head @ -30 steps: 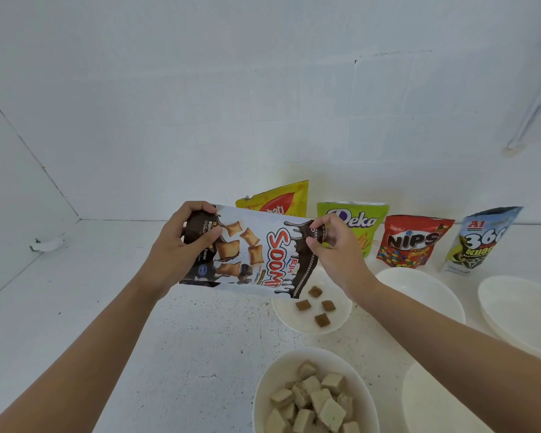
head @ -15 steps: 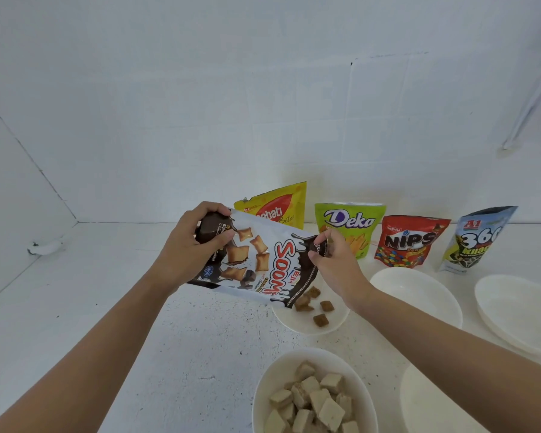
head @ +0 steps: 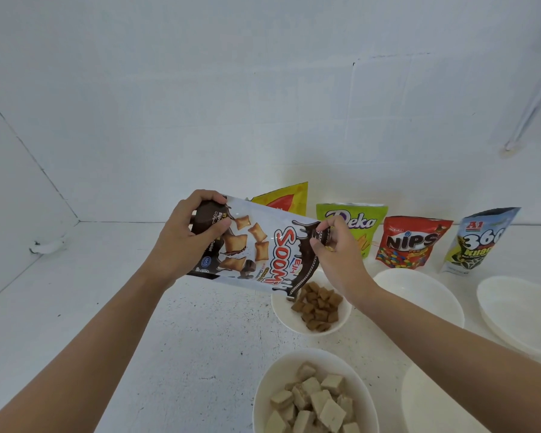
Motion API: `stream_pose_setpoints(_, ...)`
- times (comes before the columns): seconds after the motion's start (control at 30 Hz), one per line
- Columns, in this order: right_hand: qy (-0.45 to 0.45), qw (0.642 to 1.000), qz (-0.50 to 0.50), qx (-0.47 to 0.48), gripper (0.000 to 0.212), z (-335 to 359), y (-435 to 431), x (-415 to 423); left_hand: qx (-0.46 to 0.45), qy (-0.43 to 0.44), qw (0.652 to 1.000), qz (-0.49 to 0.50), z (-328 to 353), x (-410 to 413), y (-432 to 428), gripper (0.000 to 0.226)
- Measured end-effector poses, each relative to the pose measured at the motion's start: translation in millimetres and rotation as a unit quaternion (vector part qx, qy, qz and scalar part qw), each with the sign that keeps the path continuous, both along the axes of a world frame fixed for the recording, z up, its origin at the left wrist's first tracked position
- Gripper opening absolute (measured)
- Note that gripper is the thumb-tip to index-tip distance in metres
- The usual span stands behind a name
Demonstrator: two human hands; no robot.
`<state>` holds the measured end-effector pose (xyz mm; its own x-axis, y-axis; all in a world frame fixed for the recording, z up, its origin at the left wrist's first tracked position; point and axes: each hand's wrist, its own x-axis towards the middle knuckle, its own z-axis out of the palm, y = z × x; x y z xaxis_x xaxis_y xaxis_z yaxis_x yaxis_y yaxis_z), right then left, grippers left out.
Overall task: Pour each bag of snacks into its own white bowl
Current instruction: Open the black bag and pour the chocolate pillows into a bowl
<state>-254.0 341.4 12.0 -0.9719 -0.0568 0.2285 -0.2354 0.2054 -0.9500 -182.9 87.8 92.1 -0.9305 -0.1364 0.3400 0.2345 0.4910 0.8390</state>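
The Soomi bag [head: 263, 248] is held in the air over the middle of the desk [head: 169, 339], tipped so its open mouth hangs low on the right, directly above a white bowl [head: 281, 317]; that bowl holds a heap of small brown pillow snacks [head: 317, 304]. Toward the front edge, a second bowl [head: 263, 389] is filled with pale square wafer pieces [head: 313, 401]. An empty bowl [head: 419, 295] sits further right; what looks like a stack of bowls [head: 519, 310] sits by the right edge; another white bowl [head: 434, 401] is cut off at the front right. Along the back edge, against the wall, four bags stand upright: a yellow bag [head: 285, 198], a green Deka bag [head: 363, 220], a red Nips bag [head: 409, 242] and an A1 360 bag [head: 481, 239].

The left hand [head: 188, 239] grips the bag's dark bottom end, fingers over the top, thumb across the front; the right hand [head: 334, 254] pinches the upper corner of the mouth between fingertips and thumb.
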Motion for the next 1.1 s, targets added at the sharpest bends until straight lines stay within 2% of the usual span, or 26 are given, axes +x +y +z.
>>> stream_pose_setpoints(0.2, -0.099, 0.993, 0.039, 0.052, 0.023, -21, 0, 2, -0.089, -0.010, 0.996, -0.014, -6, 1, 10, 0.028)
stream_pose_setpoints(0.4, -0.075, 0.996, 0.011, 0.053, 0.019, -15, 3, -1, -0.087, -0.001, 0.996, -0.012, -2, -1, 16, 0.027)
stream_pose_setpoints(0.6, 0.000, 0.999, 0.012, -0.035, 0.027, 4, 3, 1, -0.013, 0.018, 1.000, -0.001, 7, -1, 9, 0.023)
stream_pose_setpoints(0.7, 0.001, 0.992, 0.027, -0.121, 0.026, 14, 3, 3, 0.014, 0.023, 1.000, 0.003, 12, 0, 7, 0.021)
stream_pose_setpoints(0.77, -0.002, 0.989, 0.025, -0.143, 0.025, 17, 3, 4, 0.021, 0.021, 1.000, 0.007, 14, 1, 8, 0.020)
stream_pose_setpoints(0.9, -0.018, 0.995, 0.005, -0.102, 0.028, 9, 2, 5, 0.002, 0.017, 1.000, -0.001, 15, 2, 12, 0.022)
stream_pose_setpoints(1.1, -0.097, 0.995, -0.005, -0.035, 0.024, -12, -1, 4, -0.074, 0.010, 0.997, -0.003, 10, -1, 19, 0.026)
